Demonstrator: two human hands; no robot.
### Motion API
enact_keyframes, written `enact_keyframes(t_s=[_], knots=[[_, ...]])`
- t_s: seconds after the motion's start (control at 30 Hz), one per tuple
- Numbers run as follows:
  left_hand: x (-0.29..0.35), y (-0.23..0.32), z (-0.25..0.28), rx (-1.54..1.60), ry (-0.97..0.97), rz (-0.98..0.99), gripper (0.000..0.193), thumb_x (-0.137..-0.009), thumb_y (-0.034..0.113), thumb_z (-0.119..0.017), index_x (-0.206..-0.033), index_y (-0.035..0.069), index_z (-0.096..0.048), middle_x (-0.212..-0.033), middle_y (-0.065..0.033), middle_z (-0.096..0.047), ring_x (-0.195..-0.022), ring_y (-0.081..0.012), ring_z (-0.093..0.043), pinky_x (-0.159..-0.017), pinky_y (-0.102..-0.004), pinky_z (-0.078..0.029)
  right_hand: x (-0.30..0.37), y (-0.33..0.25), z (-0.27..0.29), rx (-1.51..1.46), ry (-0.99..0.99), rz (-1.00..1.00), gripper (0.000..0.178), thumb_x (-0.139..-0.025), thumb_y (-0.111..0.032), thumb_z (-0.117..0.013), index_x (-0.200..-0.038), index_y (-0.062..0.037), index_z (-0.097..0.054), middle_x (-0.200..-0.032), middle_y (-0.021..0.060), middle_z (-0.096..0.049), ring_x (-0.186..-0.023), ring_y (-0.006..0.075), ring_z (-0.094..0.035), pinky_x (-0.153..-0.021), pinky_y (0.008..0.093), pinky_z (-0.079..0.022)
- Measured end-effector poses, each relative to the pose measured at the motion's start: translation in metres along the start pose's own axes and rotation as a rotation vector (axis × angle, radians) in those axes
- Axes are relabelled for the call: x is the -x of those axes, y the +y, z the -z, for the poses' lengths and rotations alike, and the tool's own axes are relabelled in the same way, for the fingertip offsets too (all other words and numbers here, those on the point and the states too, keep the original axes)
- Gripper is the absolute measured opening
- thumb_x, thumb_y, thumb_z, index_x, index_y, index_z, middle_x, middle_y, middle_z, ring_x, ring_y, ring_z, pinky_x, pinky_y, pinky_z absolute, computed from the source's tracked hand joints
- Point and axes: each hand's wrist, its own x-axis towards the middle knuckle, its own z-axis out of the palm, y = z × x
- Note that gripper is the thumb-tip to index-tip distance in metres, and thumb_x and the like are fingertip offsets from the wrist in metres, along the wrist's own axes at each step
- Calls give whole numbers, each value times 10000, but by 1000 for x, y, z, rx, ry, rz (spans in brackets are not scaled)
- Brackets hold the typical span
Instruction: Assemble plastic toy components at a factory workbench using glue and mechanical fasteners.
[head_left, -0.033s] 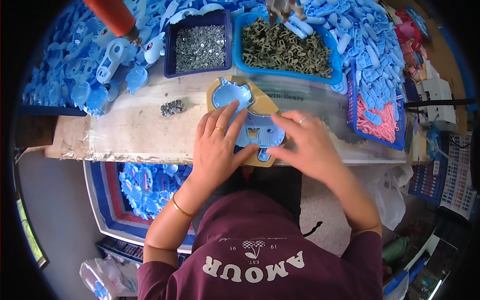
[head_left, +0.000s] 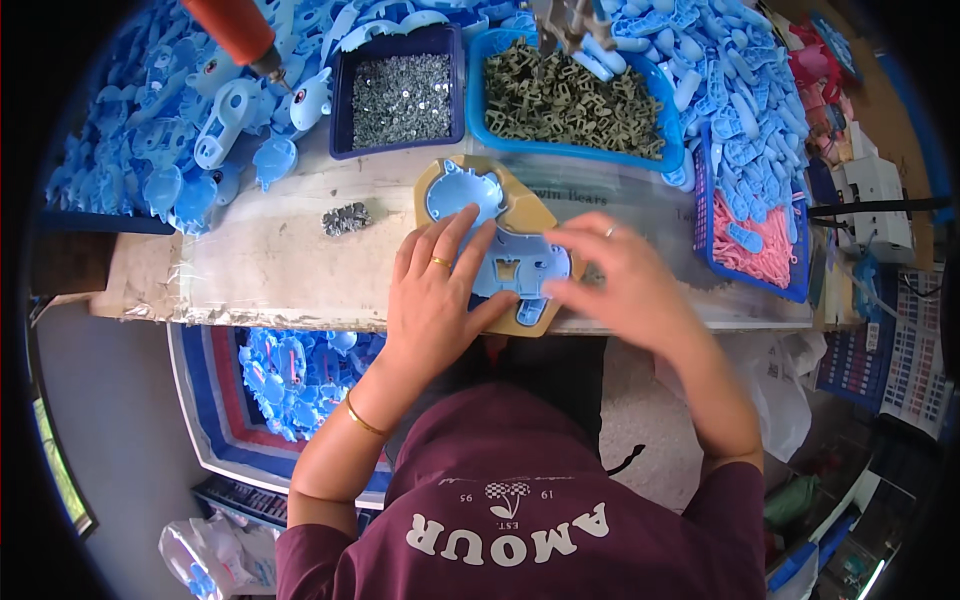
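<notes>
My left hand [head_left: 435,280] lies with fingers spread on the left side of a light-blue plastic toy shell [head_left: 535,262], thumb near its lower edge. The shell sits hollow side up in a tan, angular holding block [head_left: 528,212], its rounded upper cup showing past my fingertips. At the shell's right edge hovers my right hand [head_left: 625,285], thumb and forefinger apart, slightly blurred. Nothing shows between those fingers. A small heap of silvery screws [head_left: 346,218] lies on the table to the left of the block.
A dark tray [head_left: 400,148] of screws and a blue tray [head_left: 570,152] of brownish clips stand behind. Blue parts [head_left: 110,140] pile up left and right. An orange-red power screwdriver [head_left: 235,32] hangs above. A basket [head_left: 704,215] holds pink pieces. Below left, a bin holds blue shells [head_left: 300,380].
My right hand has shifted slightly to the right, its thumb and forefinger drawing back from the shell's edge. My left hand stays in place.
</notes>
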Motion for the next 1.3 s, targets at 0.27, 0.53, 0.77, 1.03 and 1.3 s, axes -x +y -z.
enact_keyframes(t_s=[0.27,0.53,0.77,1.03,1.3], knots=[[-3,5,6,-37,-43,-12,722,-806,397,-770,-1396,48,-541,-1457,-135,-498,-1321,-326,-473,-1133,-482,-355,-131,66,15,350,355,-9,250,-861,-155,-730,-1095,-82,-683,-989,95,-664,-879,306,-671,-733,424,-540],[-4,6,14,-36,-78,-18,717,-815,390,-764,-1397,41,-535,-1451,-157,-497,-1326,-334,-471,-1129,-478,-362,-155,86,-2,321,337,113,222,-827,-142,-757,-1021,-94,-662,-1041,86,-604,-935,302,-643,-778,432,-543],[-11,7,24,-37,-119,-8,669,-834,404,-765,-1370,58,-563,-1430,-145,-523,-1323,-341,-474,-1135,-500,-353,-146,112,29,-422,259,-210,266,-1031,-169,-585,-1218,-4,-675,-909,62,-712,-775,103,-647,-697,257,-543],[-46,13,34,204,117,-66,572,-880,123,-744,-1407,41,-536,-1375,-199,-571,-1178,-391,-599,-976,-431,-509,-92,48,45,-393,24,-81,218,-907,-85,-656,-1115,-22,-665,-929,48,-683,-809,124,-645,-724,271,-527],[-45,30,13,570,-97,184,444,-903,27,-704,-1339,34,-619,-1016,-148,-732,-857,-287,-724,-763,-367,-581,-25,-4,22,-468,-77,-86,196,-879,-71,-705,-1067,-16,-709,-996,71,-725,-935,145,-694,-788,299,-552]])
